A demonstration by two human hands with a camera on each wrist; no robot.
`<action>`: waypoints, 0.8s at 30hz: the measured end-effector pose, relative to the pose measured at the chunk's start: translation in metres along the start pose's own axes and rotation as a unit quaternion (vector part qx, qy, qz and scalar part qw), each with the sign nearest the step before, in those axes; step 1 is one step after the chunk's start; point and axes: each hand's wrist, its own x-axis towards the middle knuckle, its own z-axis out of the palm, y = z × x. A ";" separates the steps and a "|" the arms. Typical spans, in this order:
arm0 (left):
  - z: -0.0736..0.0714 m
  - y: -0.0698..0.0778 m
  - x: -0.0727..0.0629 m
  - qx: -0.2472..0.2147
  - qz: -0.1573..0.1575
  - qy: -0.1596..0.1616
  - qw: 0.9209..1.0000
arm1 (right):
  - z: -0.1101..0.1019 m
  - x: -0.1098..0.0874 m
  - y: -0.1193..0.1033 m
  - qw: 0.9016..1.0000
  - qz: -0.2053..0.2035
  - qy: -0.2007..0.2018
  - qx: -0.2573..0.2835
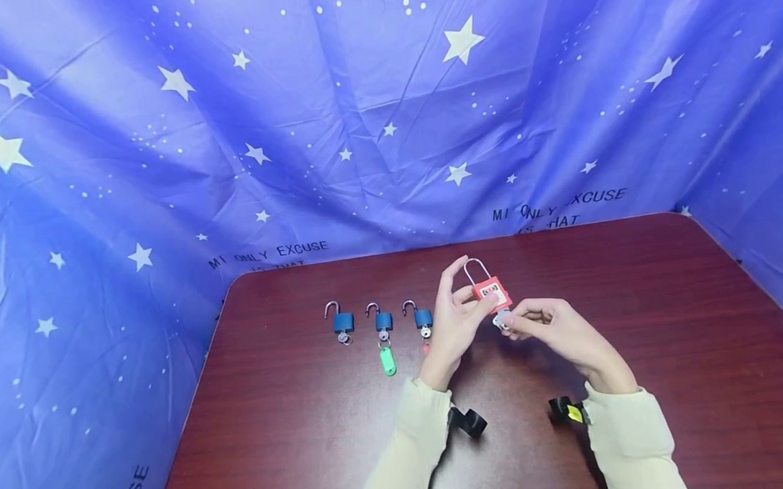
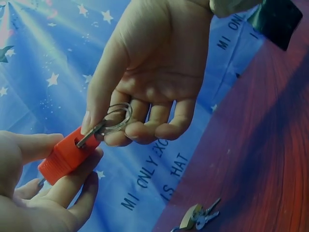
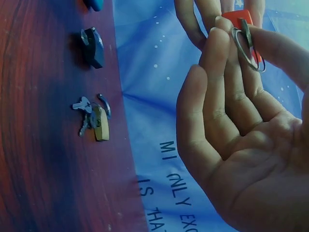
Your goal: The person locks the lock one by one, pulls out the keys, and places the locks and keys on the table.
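A red safety padlock (image 1: 489, 291) with a white label is held up above the table, its long thin shackle pointing up. My left hand (image 1: 455, 321) grips its body between thumb and fingers. At the padlock's underside, my right hand (image 1: 563, 332) pinches a silver key (image 1: 500, 320) between thumb and forefinger. The left wrist view shows the key's blade at the keyhole in the red padlock (image 2: 63, 157), with metal key rings (image 2: 129, 118) hanging from its head. The right hand's other fingers curl loosely. In the right wrist view, the red padlock (image 3: 236, 18) is partly hidden by fingers.
Several padlocks lie on the dark red table (image 1: 294, 435). Blue padlocks (image 1: 343, 322) with raised shackles and keys form a row to the left. One carries a green tag (image 1: 387, 361), another a red tag (image 1: 426, 348). A brass padlock (image 3: 101, 125) with keys appears in the wrist views.
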 end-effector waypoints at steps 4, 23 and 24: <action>0.003 0.002 0.001 -0.014 0.001 0.010 1.000 | -0.002 -0.001 -0.005 1.000 0.004 0.002 -0.009; 0.005 0.017 0.012 -0.012 0.040 0.137 0.990 | -0.021 -0.020 -0.010 0.998 0.000 0.048 -0.027; 0.003 0.018 0.014 -0.005 0.040 0.145 0.989 | -0.025 -0.023 -0.010 0.998 0.004 0.053 -0.030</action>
